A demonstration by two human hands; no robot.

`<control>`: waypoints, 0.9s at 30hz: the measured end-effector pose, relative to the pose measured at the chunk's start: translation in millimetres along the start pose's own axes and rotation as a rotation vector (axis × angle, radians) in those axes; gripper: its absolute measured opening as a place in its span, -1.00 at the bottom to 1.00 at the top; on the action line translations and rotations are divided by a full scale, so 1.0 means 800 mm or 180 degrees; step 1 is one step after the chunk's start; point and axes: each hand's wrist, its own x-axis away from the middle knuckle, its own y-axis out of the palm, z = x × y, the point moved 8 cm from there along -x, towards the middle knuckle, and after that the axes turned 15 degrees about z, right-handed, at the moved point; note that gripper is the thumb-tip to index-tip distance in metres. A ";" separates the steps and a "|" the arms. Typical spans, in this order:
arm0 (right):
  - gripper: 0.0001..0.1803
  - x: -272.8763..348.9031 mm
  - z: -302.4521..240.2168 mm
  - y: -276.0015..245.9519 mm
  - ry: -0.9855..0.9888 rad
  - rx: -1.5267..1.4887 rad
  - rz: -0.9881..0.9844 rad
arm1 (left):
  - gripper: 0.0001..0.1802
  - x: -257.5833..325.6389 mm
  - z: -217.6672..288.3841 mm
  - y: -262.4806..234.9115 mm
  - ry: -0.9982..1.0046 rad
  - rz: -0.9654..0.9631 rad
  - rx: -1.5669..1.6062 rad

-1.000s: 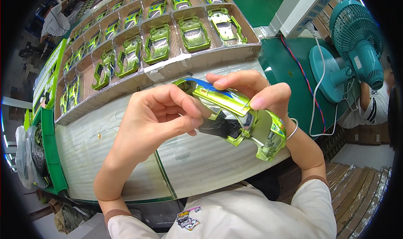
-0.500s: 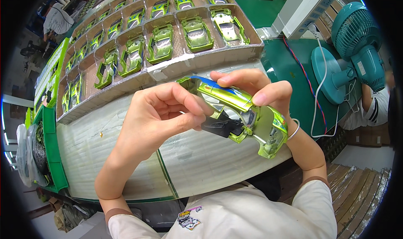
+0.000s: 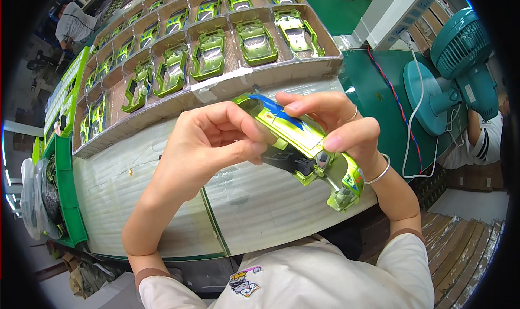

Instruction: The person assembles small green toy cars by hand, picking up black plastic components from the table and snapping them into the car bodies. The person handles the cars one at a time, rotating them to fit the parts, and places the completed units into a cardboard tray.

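A shiny lime-green toy car body [image 3: 298,133] with blue markings is held tilted over the bench. My right hand [image 3: 357,124] grips its roof side between thumb and fingers. At its near side is a dark, door-like panel [image 3: 287,161]. My left hand [image 3: 211,138] is closed in a pinch at the end of that panel; its fingertips cover part of it, so I cannot tell whether the panel is attached.
Ahead, a divided cardboard tray [image 3: 227,87] holds several similar green car bodies. A teal fan [image 3: 460,49], a white power strip [image 3: 392,19] and loose cables stand on the right. At left is a green bin [image 3: 67,195]. Other people are farther off.
The car body has rolled in my hands, so more of its blue-marked top faces up. Its near end has dropped slightly. Both hands keep their grip.
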 end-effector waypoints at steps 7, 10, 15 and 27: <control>-0.45 0.000 -0.001 -0.006 -0.0142 0.0027 0.0026 | -0.83 0.001 0.027 -0.011 0.0765 0.0199 -0.0243; -0.39 0.000 0.005 -0.007 -0.0147 -0.0184 0.0077 | -0.82 0.013 0.052 -0.010 0.1959 0.0238 -0.0624; -0.37 -0.001 0.010 -0.018 0.0136 -0.0418 0.0247 | -0.91 0.085 0.086 0.034 0.4882 -0.0093 -0.2025; -0.36 -0.004 0.007 -0.017 0.0084 -0.0400 0.0289 | -0.94 0.130 0.067 0.049 0.6006 0.0083 -0.2546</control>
